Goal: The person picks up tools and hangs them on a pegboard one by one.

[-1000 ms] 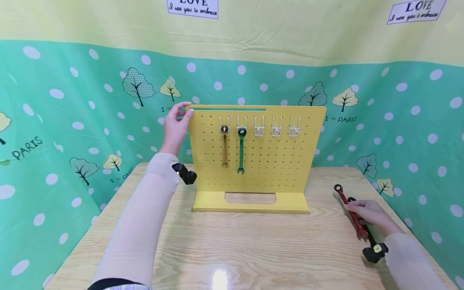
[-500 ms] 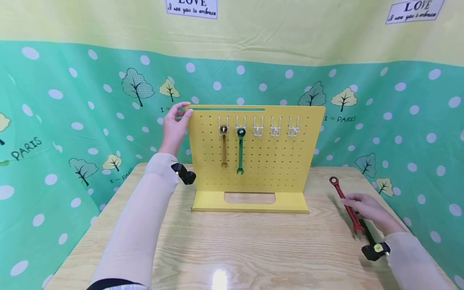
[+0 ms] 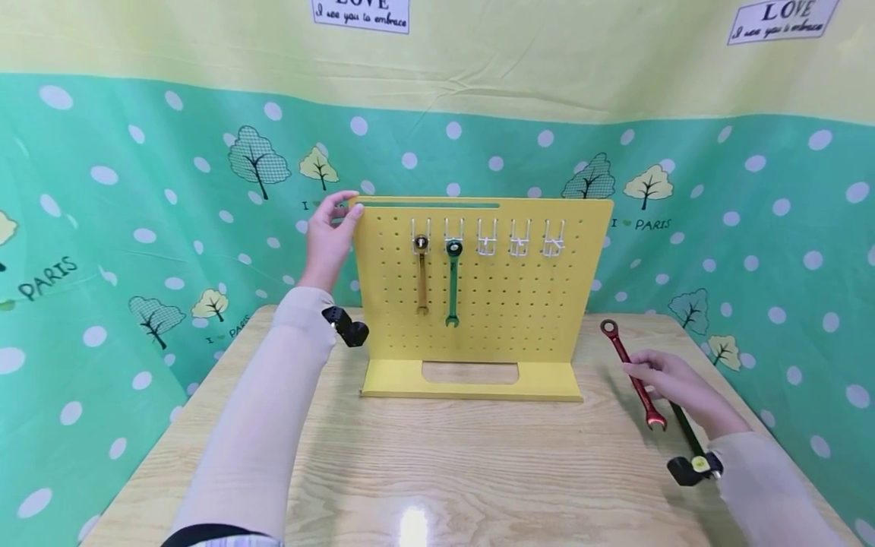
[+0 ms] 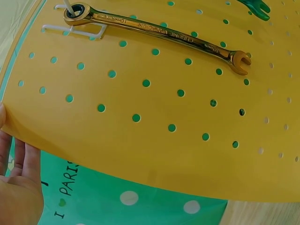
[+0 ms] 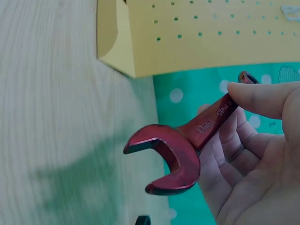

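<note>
My left hand [image 3: 328, 243] pinches the upper left corner of a yellow pegboard [image 3: 506, 311], thumb in front and fingers behind. My right hand [image 3: 677, 387] grips a red combination wrench [image 3: 632, 374] by its shaft, to the right of the board. The wrench slants, ring end up and forward; in the right wrist view its open jaw [image 5: 180, 157] points toward the camera. From the board's hooks hang a gold wrench [image 3: 422, 282] at the left and a green wrench [image 3: 453, 289] beside it. In the left wrist view the gold wrench [image 4: 159, 31] has its ring over a white hook.
White wire hooks [image 3: 519, 241] with nothing on them continue to the right of the green wrench. A dark wrench [image 3: 686, 427] lies on the wooden table [image 3: 478, 471], partly hidden under my right hand. A green and yellow printed cloth [image 3: 437, 144] surrounds the table.
My right hand has lifted the red wrench off its place next to the dark wrench and moved it left, toward the board. My left hand stays on the corner.
</note>
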`<state>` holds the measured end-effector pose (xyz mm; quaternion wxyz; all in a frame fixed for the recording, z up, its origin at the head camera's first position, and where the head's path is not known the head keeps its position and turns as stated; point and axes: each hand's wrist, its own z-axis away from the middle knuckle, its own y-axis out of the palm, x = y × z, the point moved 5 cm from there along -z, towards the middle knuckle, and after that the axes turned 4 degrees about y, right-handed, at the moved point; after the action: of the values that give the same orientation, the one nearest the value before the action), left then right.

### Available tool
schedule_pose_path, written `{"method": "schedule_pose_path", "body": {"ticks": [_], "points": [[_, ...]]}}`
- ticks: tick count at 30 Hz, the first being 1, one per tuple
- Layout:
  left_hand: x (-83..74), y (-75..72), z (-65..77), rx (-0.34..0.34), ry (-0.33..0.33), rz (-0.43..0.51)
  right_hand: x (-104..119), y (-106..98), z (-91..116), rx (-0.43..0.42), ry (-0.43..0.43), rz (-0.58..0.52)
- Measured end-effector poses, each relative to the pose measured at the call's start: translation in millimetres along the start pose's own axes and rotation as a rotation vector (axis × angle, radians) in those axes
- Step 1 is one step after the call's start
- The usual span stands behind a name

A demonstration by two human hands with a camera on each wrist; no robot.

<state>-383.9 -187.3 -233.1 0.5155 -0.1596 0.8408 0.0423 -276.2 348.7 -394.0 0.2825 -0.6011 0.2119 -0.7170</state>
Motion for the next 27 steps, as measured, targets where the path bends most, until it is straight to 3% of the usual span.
{"method": "schedule_pose_path", "body": {"ticks": [8, 19, 27], "points": [[0.0, -0.8, 0.7, 0.003, 0.004, 0.003, 21.2, 10.0, -7.3, -0.024, -0.052, -0.015], [0.8, 0.3, -1.5, -0.012, 0.008, 0.003, 60.3, 26.6, -19.0, -0.061, -0.182, -0.122], [0.7, -0.5, -1.3, -0.015, 0.0, 0.006, 87.8, 44.1, -30.0, -0.055, -0.232, -0.164]]}}
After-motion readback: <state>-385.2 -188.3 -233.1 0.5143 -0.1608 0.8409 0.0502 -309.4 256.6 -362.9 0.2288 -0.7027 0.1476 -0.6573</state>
